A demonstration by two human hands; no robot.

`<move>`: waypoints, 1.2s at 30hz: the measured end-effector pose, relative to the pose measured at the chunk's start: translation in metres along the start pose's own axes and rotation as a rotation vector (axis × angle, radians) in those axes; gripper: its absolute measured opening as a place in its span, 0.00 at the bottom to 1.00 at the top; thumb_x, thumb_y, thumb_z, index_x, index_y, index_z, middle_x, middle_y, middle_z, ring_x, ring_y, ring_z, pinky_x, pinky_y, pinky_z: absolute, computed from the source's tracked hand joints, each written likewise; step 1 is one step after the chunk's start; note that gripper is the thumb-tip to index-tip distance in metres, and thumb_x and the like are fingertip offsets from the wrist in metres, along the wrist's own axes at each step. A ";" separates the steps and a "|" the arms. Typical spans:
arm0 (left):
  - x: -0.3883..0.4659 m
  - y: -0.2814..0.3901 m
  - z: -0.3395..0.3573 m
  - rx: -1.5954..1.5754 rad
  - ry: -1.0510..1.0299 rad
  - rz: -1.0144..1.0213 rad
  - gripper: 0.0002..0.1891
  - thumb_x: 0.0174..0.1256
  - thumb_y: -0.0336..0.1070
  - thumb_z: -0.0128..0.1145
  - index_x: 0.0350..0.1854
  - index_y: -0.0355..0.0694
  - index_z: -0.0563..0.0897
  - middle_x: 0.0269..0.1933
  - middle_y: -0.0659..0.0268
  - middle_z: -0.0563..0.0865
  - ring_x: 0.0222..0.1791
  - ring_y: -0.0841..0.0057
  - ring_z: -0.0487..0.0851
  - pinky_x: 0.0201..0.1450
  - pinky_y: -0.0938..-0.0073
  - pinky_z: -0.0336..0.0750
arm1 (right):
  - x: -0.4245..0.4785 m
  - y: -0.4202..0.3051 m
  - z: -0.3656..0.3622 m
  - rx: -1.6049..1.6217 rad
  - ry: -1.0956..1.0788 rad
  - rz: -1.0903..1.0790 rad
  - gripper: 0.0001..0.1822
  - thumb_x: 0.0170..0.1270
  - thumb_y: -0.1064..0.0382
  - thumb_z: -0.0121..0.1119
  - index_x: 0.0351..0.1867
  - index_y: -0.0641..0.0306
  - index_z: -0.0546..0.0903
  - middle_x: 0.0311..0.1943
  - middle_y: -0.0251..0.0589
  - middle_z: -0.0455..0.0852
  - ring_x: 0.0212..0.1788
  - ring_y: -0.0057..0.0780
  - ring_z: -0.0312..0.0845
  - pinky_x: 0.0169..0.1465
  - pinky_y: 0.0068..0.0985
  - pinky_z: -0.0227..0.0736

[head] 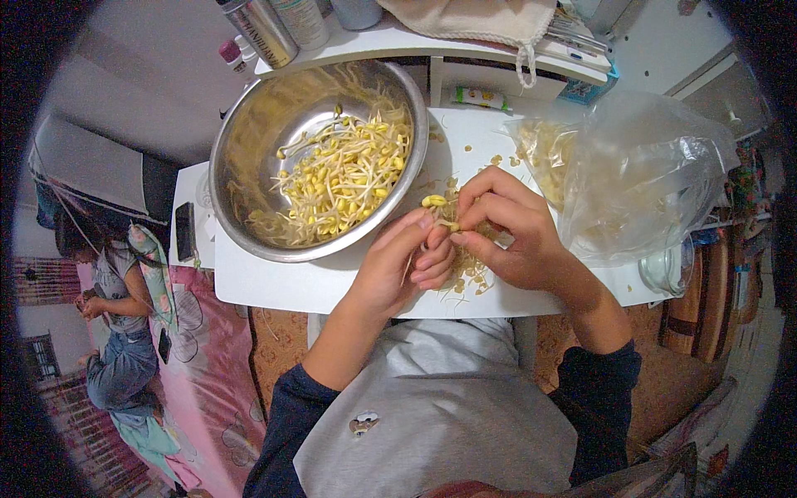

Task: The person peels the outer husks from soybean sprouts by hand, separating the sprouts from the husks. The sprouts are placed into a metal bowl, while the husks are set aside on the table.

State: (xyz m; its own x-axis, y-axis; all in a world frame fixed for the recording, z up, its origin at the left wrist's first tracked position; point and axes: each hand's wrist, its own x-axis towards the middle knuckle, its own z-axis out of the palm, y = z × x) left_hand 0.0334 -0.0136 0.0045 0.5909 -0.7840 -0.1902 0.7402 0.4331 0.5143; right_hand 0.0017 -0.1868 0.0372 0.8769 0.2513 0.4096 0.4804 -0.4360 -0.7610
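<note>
Over the white table, my left hand point(408, 255) grips soybean sprouts between thumb and fingers. One yellow sprout head point(434, 201) sticks up above its fingertips. My right hand point(517, 227) meets it from the right, thumb and forefinger pinching a second sprout head point(451, 226). To the left, a large stainless steel bowl point(246, 246) holds a heap of soybean sprouts point(342, 180), mostly towards its right side. Loose hulls and thin root scraps point(467, 277) lie on the tabletop beneath and behind my hands, which partly hide them.
A clear plastic bag point(641, 180) with sprouts inside stands on the right, beside a glass jar point(660, 274). A shelf point(373, 38) with cans and a cloth bag point(473, 18) borders the back. A phone point(185, 231) lies at left. Another person point(121, 292) sits on a pink bed point(205, 361).
</note>
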 end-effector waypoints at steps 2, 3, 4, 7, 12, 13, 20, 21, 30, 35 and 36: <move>0.001 -0.001 -0.001 -0.010 -0.018 0.009 0.12 0.71 0.40 0.39 0.27 0.42 0.65 0.16 0.73 0.62 0.12 0.88 0.57 0.12 0.87 0.53 | 0.000 0.000 0.000 0.005 0.010 0.015 0.06 0.49 0.74 0.60 0.28 0.65 0.75 0.35 0.41 0.75 0.38 0.34 0.75 0.42 0.25 0.71; 0.001 -0.001 -0.002 -0.015 -0.027 0.012 0.12 0.71 0.39 0.38 0.27 0.42 0.65 0.16 0.73 0.62 0.12 0.88 0.57 0.12 0.87 0.53 | 0.000 0.001 0.000 -0.004 0.035 0.022 0.05 0.50 0.73 0.59 0.29 0.65 0.75 0.35 0.41 0.75 0.38 0.33 0.75 0.42 0.25 0.71; 0.001 -0.001 -0.002 -0.026 -0.033 0.012 0.12 0.71 0.39 0.38 0.27 0.42 0.65 0.15 0.73 0.62 0.12 0.87 0.57 0.13 0.87 0.53 | -0.001 0.004 0.002 -0.013 0.061 0.030 0.04 0.51 0.72 0.59 0.29 0.66 0.76 0.35 0.41 0.75 0.38 0.33 0.75 0.42 0.25 0.70; 0.002 -0.001 -0.002 -0.049 -0.049 0.017 0.12 0.71 0.39 0.39 0.27 0.42 0.64 0.15 0.73 0.62 0.13 0.87 0.57 0.13 0.87 0.54 | 0.000 0.006 0.001 -0.040 0.085 0.094 0.04 0.54 0.69 0.58 0.31 0.67 0.77 0.35 0.41 0.76 0.38 0.32 0.75 0.41 0.24 0.70; 0.002 -0.002 -0.004 -0.053 -0.059 0.025 0.12 0.71 0.39 0.39 0.26 0.42 0.64 0.16 0.73 0.62 0.13 0.87 0.58 0.13 0.87 0.54 | -0.001 0.010 -0.002 -0.002 0.094 0.155 0.05 0.56 0.68 0.56 0.33 0.66 0.79 0.36 0.40 0.76 0.37 0.31 0.75 0.40 0.23 0.70; 0.002 -0.002 -0.004 -0.051 -0.054 0.027 0.12 0.71 0.39 0.39 0.27 0.42 0.64 0.16 0.73 0.62 0.13 0.87 0.58 0.13 0.87 0.54 | -0.001 0.010 -0.002 0.001 0.092 0.152 0.05 0.56 0.68 0.56 0.34 0.66 0.79 0.36 0.40 0.76 0.37 0.30 0.75 0.40 0.23 0.70; 0.001 0.001 -0.006 -0.048 -0.097 0.006 0.13 0.72 0.42 0.38 0.29 0.41 0.64 0.18 0.73 0.62 0.16 0.87 0.59 0.19 0.86 0.56 | 0.000 0.004 -0.001 -0.103 0.159 0.192 0.11 0.49 0.69 0.63 0.37 0.60 0.81 0.41 0.36 0.75 0.35 0.23 0.73 0.34 0.19 0.69; 0.001 0.001 -0.006 -0.046 -0.096 0.006 0.13 0.72 0.42 0.38 0.29 0.41 0.64 0.18 0.73 0.62 0.16 0.87 0.59 0.19 0.86 0.56 | 0.000 0.004 -0.001 -0.105 0.151 0.199 0.14 0.47 0.69 0.64 0.39 0.59 0.81 0.41 0.36 0.74 0.34 0.22 0.72 0.33 0.19 0.69; 0.000 -0.016 -0.002 0.656 0.163 0.242 0.14 0.72 0.41 0.39 0.29 0.40 0.69 0.20 0.74 0.67 0.18 0.88 0.62 0.21 0.86 0.58 | 0.004 -0.006 -0.004 0.017 -0.062 0.145 0.30 0.43 0.67 0.68 0.53 0.59 0.74 0.42 0.41 0.73 0.32 0.26 0.72 0.33 0.21 0.70; -0.002 -0.016 -0.004 0.845 0.070 0.169 0.14 0.72 0.41 0.39 0.29 0.40 0.71 0.20 0.76 0.67 0.19 0.89 0.62 0.21 0.87 0.57 | -0.002 0.008 0.001 -0.010 -0.196 0.127 0.21 0.54 0.59 0.63 0.50 0.60 0.74 0.38 0.47 0.80 0.39 0.43 0.79 0.41 0.32 0.74; -0.002 -0.015 -0.003 0.854 0.043 0.139 0.14 0.72 0.40 0.40 0.29 0.40 0.72 0.20 0.76 0.67 0.19 0.89 0.63 0.21 0.87 0.57 | -0.003 0.010 0.002 -0.016 -0.204 0.134 0.19 0.56 0.58 0.60 0.48 0.60 0.74 0.37 0.47 0.80 0.39 0.43 0.79 0.41 0.32 0.74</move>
State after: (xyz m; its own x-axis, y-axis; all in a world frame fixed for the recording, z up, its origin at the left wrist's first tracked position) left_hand 0.0222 -0.0172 -0.0048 0.6823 -0.7240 -0.1013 0.1762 0.0284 0.9839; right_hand 0.0038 -0.1903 0.0277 0.9128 0.3593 0.1941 0.3618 -0.4907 -0.7927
